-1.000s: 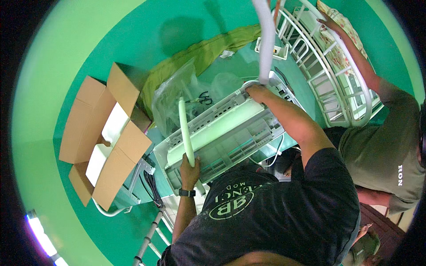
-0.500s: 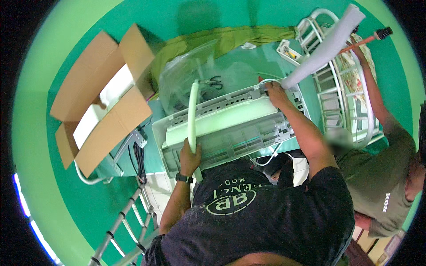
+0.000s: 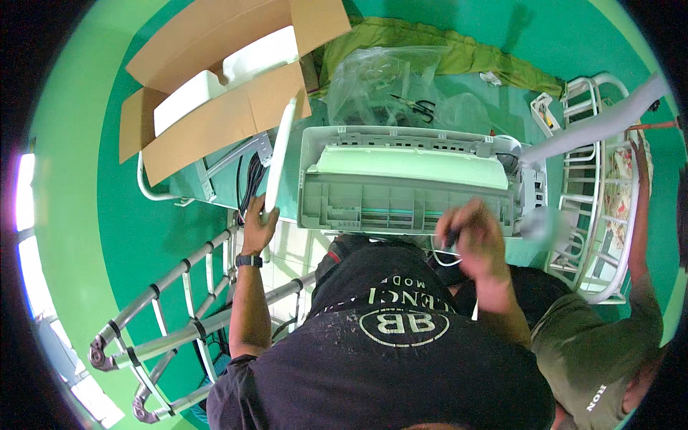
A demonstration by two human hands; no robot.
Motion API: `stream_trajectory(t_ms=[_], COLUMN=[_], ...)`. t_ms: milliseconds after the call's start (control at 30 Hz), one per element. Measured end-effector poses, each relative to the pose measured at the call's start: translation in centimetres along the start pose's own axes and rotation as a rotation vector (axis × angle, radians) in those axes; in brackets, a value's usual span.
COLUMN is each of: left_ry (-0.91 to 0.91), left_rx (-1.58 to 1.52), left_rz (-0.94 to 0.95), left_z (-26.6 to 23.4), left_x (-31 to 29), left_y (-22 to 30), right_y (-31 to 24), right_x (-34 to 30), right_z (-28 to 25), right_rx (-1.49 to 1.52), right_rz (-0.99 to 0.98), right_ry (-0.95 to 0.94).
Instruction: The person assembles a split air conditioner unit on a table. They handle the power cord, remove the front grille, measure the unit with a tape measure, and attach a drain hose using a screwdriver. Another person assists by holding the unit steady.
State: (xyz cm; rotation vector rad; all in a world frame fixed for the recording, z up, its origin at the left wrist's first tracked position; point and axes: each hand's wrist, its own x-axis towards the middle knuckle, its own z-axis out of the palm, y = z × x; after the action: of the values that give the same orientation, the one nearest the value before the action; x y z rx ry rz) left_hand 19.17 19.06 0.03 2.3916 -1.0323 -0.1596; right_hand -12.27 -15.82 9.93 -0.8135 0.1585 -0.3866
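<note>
My left hand [image 3: 259, 226] is wrapped round a long white tube-like piece [image 3: 282, 158], held upright left of an air conditioner indoor unit [image 3: 416, 161]. The unit lies lengthwise across the green surface, its ribbed back facing up. In front of its lower right edge is my right hand [image 3: 473, 236], blurred, its fingers curled round something dark and small that I cannot make out. A thin white cable [image 3: 446, 259] hangs below the unit near that hand. From the unit's right end a thick pale wrapped pipe [image 3: 602, 129] runs up to the right.
An open cardboard box [image 3: 215, 129] with white foam stands at the back left. Scissors [image 3: 416, 106] lie near clear plastic sheeting [image 3: 358, 86]. A metal ladder [image 3: 179, 315] is at lower left. White rails [image 3: 580, 150] stand right, beside another person's arm [image 3: 640, 208].
My left hand has carried the white tube-like piece left, off the unit. My right hand has left the unit's upper right and come down toward me. The view has shifted.
</note>
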Motion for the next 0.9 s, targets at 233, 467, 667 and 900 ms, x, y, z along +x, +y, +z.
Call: stream_trajectory(t_ms=[233,467,667,900], left_ry=[-0.157,-0.329,-0.450,-0.511], left_rx=[-0.236,-0.149,0.103,0.118], left_rz=[-0.301,-0.016,0.162,0.198], left_z=[7.6,13.4,15.9,15.7], left_x=[-4.3,0.9,5.5,8.5], left_y=[-15.2,-20.4,-25.1,-24.4], right_y=[0.6,5.5,9.8,9.8], right_x=[4.3,7.7,10.1,10.9], right_z=[16.1,20.9,26.3,28.6], right_rx=[0.505,0.262,0.093,-0.048], right_rz=[-0.302,-0.485,-0.759,-0.562], right_ry=[-0.700,-0.567,-0.387,-0.193])
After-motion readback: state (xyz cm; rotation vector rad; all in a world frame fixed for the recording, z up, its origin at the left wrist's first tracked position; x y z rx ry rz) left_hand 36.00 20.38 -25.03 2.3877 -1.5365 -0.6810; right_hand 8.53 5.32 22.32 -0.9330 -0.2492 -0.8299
